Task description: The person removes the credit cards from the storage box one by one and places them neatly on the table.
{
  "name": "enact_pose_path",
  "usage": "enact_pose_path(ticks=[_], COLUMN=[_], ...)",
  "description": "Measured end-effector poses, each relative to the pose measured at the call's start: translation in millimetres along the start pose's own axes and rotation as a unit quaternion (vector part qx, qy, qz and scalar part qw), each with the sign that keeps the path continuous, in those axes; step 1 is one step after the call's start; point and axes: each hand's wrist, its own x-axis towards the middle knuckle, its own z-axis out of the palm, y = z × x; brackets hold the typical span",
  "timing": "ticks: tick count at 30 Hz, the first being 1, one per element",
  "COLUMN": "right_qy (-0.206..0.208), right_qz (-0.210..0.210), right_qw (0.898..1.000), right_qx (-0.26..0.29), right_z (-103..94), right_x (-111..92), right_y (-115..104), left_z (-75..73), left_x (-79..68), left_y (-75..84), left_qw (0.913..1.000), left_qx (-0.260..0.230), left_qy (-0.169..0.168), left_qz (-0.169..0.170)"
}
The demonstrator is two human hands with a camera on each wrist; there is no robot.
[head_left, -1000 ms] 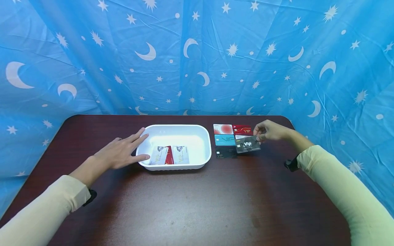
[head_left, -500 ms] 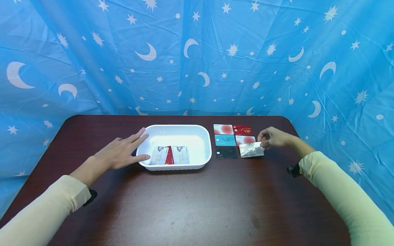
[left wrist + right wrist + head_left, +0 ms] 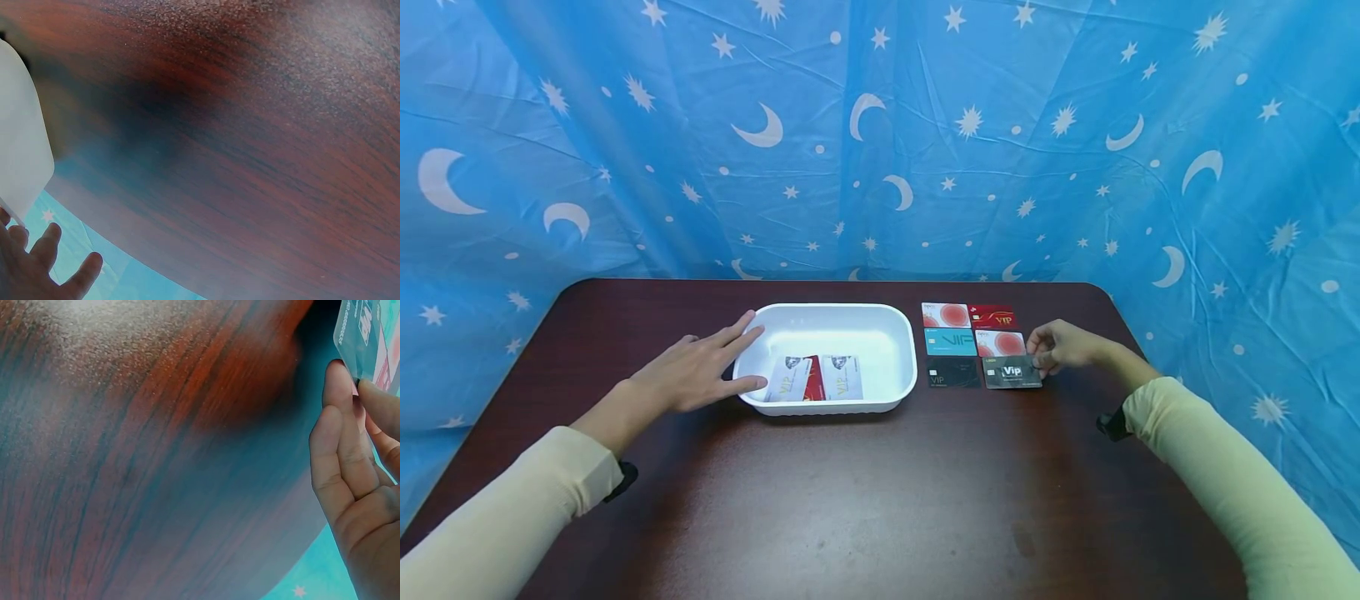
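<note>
My right hand (image 3: 1062, 345) pinches the right edge of a dark grey VIP card (image 3: 1006, 373), which lies level with its row at the lower right of a card group. In the right wrist view, thumb and fingers (image 3: 340, 384) meet at the corner of that card (image 3: 357, 331). Around it are a black card (image 3: 953, 375), a red-circle card (image 3: 996, 343), a turquoise card (image 3: 946, 342), a red card (image 3: 991, 315) and another red-circle card (image 3: 942, 315). My left hand (image 3: 700, 367) rests its spread fingers on the left rim of a white tray (image 3: 880, 321).
Inside the tray lie two white VIP cards (image 3: 842, 379) with a red card (image 3: 813, 382) partly hidden between them. The dark brown table (image 3: 850, 500) ends in front of a blue curtain (image 3: 820, 200) with moons and stars.
My right hand has brought the dark grey card down and slightly right, from overlapping its neighbours to the spot beside the black card. My left hand and the tray have not moved.
</note>
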Motion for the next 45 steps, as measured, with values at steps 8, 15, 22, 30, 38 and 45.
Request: enact_pose_path(ticks=[8, 15, 22, 30, 38, 45], right_qy=[0.001, 0.000, 0.007, 0.016, 0.044, 0.055], right_qz=[0.007, 0.017, 0.034, 0.038, 0.000, -0.040], right_qw=[1.000, 1.000, 0.999, 0.999, 0.999, 0.998], right_qx=[-0.007, -0.003, -0.005, -0.014, -0.008, -0.012], right_z=[4.6, 7.9, 8.1, 7.3, -3.8, -31.5], right_x=[4.4, 5.9, 7.4, 8.9, 4.2, 6.5], right_y=[3.5, 3.2, 4.8, 6.8, -6.1, -44.4], left_z=[0.7, 0.2, 0.4, 0.8, 0.6, 0.0], left_x=[-0.3, -0.4, 1.1, 1.0, 1.2, 1.3], left_y=[-0.8, -0.7, 0.0, -0.9, -1.2, 0.7], left_qw=[1.0000, 1.0000, 1.0000, 1.0000, 1.0000, 1.0000], left_qx=[0.000, -0.001, 0.004, -0.003, -0.001, 0.001], left_qy=[0.002, 0.003, 0.000, -0.001, -0.001, -0.003], left_qz=[-0.001, 0.000, -0.001, 0.000, 0.004, 0.000])
